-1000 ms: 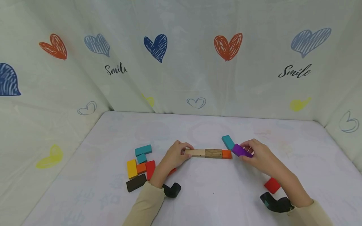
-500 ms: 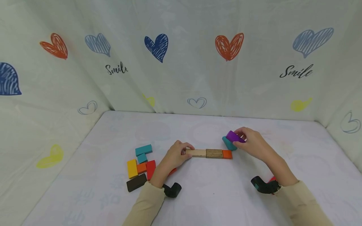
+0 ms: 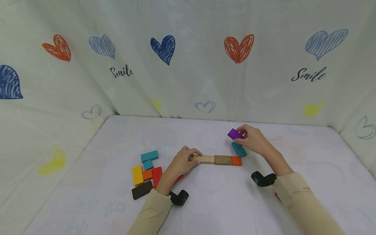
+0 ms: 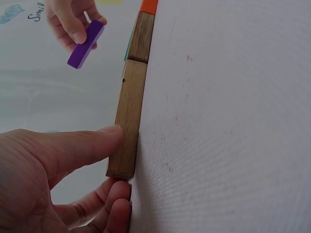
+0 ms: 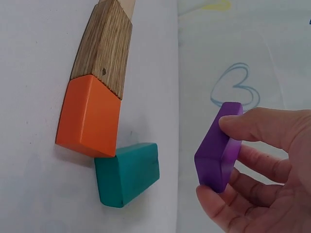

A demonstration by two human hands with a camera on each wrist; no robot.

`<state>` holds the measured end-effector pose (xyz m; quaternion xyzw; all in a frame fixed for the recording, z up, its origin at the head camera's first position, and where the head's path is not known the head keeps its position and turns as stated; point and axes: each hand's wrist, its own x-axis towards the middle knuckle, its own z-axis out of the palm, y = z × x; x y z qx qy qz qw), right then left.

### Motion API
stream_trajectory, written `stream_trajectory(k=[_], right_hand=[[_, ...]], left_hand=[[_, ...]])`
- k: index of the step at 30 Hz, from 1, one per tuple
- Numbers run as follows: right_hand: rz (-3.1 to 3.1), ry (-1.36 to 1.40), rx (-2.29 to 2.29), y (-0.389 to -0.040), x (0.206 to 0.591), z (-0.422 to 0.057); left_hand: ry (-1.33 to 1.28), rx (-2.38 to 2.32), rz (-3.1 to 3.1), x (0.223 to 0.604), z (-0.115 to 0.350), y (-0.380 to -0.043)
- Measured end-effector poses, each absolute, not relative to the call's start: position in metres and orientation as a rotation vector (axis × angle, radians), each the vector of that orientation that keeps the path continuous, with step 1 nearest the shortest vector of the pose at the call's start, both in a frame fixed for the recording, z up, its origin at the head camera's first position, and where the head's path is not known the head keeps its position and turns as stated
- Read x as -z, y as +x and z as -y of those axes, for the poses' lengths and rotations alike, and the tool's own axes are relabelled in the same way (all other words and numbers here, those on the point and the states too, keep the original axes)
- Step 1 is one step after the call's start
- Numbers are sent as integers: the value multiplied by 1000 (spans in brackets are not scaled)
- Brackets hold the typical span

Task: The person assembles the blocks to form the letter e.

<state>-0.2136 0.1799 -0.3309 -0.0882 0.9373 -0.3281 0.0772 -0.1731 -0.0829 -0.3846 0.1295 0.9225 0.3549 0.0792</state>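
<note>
My left hand (image 3: 182, 160) pinches the left end of a pale wooden block (image 3: 207, 159) between thumb and fingers. In line with it on the table lie a darker grained wooden block (image 3: 223, 160) and an orange block (image 3: 236, 161). A teal block (image 3: 239, 149) slants away from the orange one, their corners meeting in the right wrist view. Beyond the teal block, my right hand (image 3: 255, 139) holds a purple block (image 5: 218, 145) by thumb and fingers. It is raised off the table, apart from the other blocks.
Left of my left arm lie a yellow block (image 3: 137, 175), a dark block (image 3: 142, 190), an orange one (image 3: 147, 175), a red one (image 3: 157, 174) and two teal ones. Another red piece shows behind the left wrist. My right sleeve (image 3: 296, 192) mostly covers a red block.
My right hand has carried the purple block away from the row's right end, leftward and farther back past the teal block. The teal block has shifted slightly toward the orange one. My left hand stays put.
</note>
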Motion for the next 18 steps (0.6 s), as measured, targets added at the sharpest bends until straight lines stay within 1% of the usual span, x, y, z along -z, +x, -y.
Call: stream_trajectory(k=[10, 18], right_hand=[[-2760, -305, 1032, -239, 350, -168], [-2759, -301, 1020, -250, 364, -159]], left_hand=[[395, -1061, -2758, 385, 83, -174], [388, -1039, -2758, 386, 83, -174]])
